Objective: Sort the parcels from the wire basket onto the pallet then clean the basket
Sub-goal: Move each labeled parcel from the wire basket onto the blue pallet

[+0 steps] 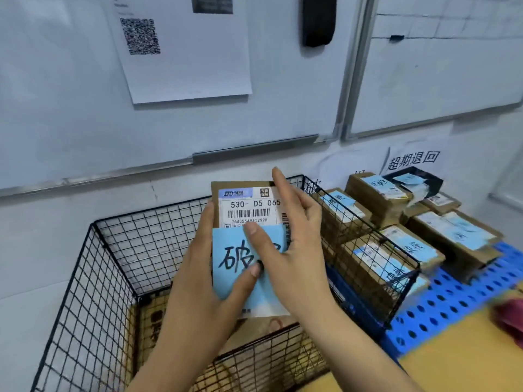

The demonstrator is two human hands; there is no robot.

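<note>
Above the black wire basket point(113, 250) I hold a brown cardboard parcel point(243, 206) upright; it bears a white shipping label and a light blue note with black handwriting. My left hand point(206, 267) grips its left edge, thumb lying across the blue note. On the right side my right hand point(294, 236) holds the parcel, thumb pressing on the note and index finger pointing up. The blue perforated pallet point(441, 304) lies right of the basket, with several labelled brown parcels point(376, 199) stacked on it.
Whiteboards point(438, 66) and a printed sheet with a QR code point(181, 46) hang on the wall behind. A handwritten sign point(413, 161) is stuck above the pallet. A red cloth point(509, 318) lies at the right edge on a yellow floor point(458, 363).
</note>
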